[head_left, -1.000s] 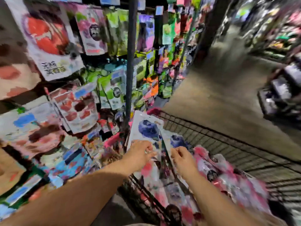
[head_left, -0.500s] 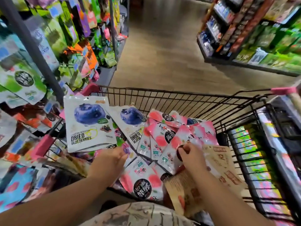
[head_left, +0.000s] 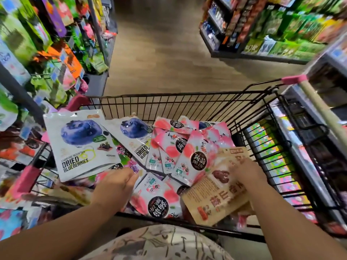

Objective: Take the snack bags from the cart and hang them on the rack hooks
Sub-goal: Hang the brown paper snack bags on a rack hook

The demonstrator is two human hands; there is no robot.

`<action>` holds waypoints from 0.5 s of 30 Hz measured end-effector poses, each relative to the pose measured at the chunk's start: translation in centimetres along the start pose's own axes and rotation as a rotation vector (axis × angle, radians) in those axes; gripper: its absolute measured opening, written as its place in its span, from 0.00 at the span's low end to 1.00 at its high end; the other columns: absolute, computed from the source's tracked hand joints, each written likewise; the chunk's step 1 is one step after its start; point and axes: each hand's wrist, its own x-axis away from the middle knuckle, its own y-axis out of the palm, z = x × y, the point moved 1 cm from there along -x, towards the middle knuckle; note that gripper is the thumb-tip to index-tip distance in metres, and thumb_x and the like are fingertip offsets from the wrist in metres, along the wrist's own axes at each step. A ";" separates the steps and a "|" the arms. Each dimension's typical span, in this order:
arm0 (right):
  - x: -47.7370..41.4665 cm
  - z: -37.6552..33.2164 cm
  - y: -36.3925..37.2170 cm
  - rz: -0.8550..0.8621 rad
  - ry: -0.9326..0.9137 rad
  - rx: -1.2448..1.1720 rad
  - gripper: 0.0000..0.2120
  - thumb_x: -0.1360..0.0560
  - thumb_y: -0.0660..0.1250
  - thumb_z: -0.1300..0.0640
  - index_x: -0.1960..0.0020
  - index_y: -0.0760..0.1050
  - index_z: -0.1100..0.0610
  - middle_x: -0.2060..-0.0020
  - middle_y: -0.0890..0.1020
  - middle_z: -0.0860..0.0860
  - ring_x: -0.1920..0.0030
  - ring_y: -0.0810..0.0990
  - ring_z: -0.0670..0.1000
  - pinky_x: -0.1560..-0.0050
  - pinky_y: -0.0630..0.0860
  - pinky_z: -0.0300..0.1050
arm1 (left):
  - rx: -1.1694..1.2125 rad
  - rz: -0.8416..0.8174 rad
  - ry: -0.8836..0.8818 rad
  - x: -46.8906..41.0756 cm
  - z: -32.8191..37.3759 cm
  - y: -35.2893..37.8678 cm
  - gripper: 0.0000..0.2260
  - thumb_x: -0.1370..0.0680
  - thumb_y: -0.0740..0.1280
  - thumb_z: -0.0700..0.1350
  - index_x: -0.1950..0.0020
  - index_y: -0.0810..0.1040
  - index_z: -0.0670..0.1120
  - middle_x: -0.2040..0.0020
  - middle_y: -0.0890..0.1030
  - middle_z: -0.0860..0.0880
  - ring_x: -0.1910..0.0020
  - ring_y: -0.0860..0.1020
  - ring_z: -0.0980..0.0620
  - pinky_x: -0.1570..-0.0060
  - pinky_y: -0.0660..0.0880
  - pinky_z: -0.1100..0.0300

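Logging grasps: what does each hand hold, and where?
Right hand on the brown bag, upper part; grip blurred. Left hand curled by the blueberry bag, at its lower corner; cannot tell.
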 end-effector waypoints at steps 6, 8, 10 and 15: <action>1.9 -2.2 -4.8 -0.024 -0.169 -0.255 0.06 0.24 0.67 0.51 0.54 0.80 0.52 0.59 0.81 0.49 0.62 0.77 0.47 0.67 0.69 0.40 | -0.027 -0.068 -0.041 0.0 0.9 -0.4 0.09 0.21 0.62 0.54 0.58 0.77 0.52 0.65 0.77 0.53 0.59 0.72 0.54 0.58 0.65 0.57; 3.7 -3.9 -6.9 -0.088 -0.299 -0.357 0.07 0.23 0.68 0.49 0.56 0.79 0.51 0.61 0.81 0.49 0.62 0.78 0.47 0.65 0.71 0.41 | -0.003 -0.096 -0.041 -0.1 1.0 -0.5 0.08 0.22 0.64 0.55 0.59 0.76 0.54 0.66 0.76 0.54 0.60 0.72 0.57 0.60 0.65 0.59; 5.6 -5.7 -8.8 -0.146 -0.481 -0.341 0.07 0.23 0.68 0.50 0.58 0.78 0.50 0.60 0.82 0.47 0.58 0.80 0.48 0.58 0.75 0.45 | 0.014 -0.123 -0.032 -0.1 1.4 -0.7 0.08 0.24 0.66 0.57 0.61 0.73 0.57 0.67 0.75 0.55 0.61 0.71 0.62 0.62 0.65 0.65; 10.5 -10.6 -11.4 -0.328 -0.873 -0.058 0.06 0.23 0.67 0.50 0.58 0.77 0.44 0.56 0.79 0.40 0.55 0.77 0.39 0.53 0.71 0.42 | 0.011 -0.241 -0.041 0.0 1.6 -0.9 0.14 0.30 0.69 0.63 0.50 0.72 0.60 0.58 0.77 0.59 0.56 0.73 0.64 0.59 0.66 0.67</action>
